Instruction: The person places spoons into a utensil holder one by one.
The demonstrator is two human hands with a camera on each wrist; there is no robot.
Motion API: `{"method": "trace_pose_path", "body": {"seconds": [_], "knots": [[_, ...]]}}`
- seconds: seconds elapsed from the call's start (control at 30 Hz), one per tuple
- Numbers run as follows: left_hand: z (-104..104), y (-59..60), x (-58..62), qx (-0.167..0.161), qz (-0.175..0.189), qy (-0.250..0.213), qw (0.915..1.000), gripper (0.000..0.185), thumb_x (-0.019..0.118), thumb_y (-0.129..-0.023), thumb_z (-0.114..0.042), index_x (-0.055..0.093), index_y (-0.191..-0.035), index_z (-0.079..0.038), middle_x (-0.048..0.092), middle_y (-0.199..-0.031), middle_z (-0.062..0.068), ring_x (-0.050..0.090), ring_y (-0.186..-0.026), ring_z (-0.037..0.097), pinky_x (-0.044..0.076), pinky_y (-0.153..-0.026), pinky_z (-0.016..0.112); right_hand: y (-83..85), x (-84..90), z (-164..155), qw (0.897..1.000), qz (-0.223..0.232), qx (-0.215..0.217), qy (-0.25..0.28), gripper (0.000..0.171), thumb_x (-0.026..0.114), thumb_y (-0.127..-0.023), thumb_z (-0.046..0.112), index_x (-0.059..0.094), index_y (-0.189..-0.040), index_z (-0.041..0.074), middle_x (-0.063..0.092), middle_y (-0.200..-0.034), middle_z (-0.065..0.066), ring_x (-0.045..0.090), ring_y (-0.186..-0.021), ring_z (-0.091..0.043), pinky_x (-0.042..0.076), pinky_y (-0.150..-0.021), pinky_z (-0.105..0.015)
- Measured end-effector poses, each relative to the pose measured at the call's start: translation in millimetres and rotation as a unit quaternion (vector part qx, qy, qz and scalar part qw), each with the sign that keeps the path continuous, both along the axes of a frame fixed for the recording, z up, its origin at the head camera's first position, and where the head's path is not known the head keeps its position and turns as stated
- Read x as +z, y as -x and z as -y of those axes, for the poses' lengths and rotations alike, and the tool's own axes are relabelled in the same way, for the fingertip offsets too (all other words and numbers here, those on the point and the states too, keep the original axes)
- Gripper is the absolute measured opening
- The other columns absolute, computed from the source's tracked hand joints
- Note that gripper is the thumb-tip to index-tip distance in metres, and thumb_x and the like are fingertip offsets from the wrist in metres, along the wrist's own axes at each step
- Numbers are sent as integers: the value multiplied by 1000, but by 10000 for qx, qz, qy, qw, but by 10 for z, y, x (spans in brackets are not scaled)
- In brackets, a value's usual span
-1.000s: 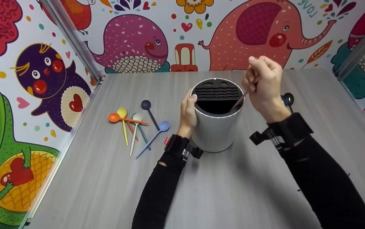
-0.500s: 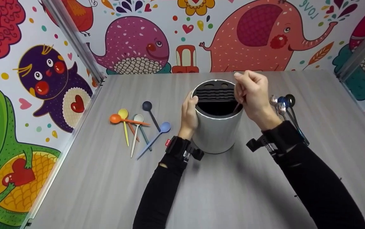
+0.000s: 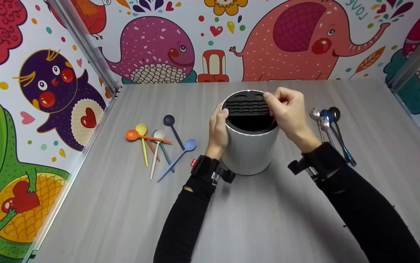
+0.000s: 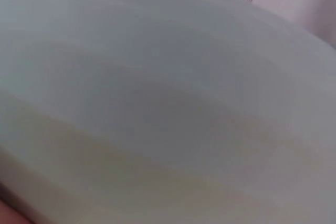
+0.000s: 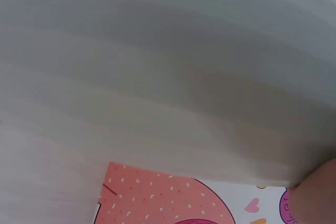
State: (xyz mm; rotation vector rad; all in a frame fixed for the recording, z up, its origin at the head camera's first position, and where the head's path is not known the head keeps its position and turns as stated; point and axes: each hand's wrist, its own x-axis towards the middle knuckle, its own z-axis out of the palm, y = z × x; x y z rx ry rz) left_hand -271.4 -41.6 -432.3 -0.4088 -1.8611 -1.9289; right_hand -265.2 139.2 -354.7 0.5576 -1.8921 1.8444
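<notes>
The right hand (image 3: 286, 109) has dropped to the holder's (image 3: 248, 146) rim, its grip pinching a thin spoon handle now mostly sunk inside. The left hand (image 3: 218, 128) grips the holder's side; more spoons (image 3: 158, 146) lie left of that grip on the worktop (image 3: 268, 219).

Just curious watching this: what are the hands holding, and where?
The left hand grips the white holder by its side. What the curled right hand holds cannot be told.

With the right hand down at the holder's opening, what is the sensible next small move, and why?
Probably release the thin handle so it drops into the white holder. The right hand pinches it at the open compartment, most of it already inside, while the left hand grips the holder's side.
</notes>
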Motion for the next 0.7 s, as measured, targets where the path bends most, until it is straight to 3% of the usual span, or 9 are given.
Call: {"method": "trace_pose_path", "body": {"seconds": [0.2,0.4,0.7], "knots": [[-3,1,5,5,-53,58,10000,58,32,-95,-26,57,-132,11,63,-128,23,58,-119,26,42,-107,35,-6,-84,38,9963,-403,-539,-530,39,65,-90,-3,43,-57,-8,42,-52,7,37,-47,2,25,-45,-15],[5,2,1,-23,-27,36,10000,59,32,-95,-27,57,-133,11,63,-129,23,58,-120,26,42,-107,35,-18,-156,71,9876,-799,-967,-946,38,66,-88,-7,42,-58,-6,39,-56,-2,35,-53,1,24,-50,-15],[8,5,-6,-21,-31,55,10000,59,31,-96,-27,56,-133,11,62,-129,24,58,-119,27,42,-106,35,-33,-191,29,9844,-907,-1097,-1038,36,69,-89,3,49,-61,-2,43,-64,6,42,-58,-7,31,-53,-18]]}}
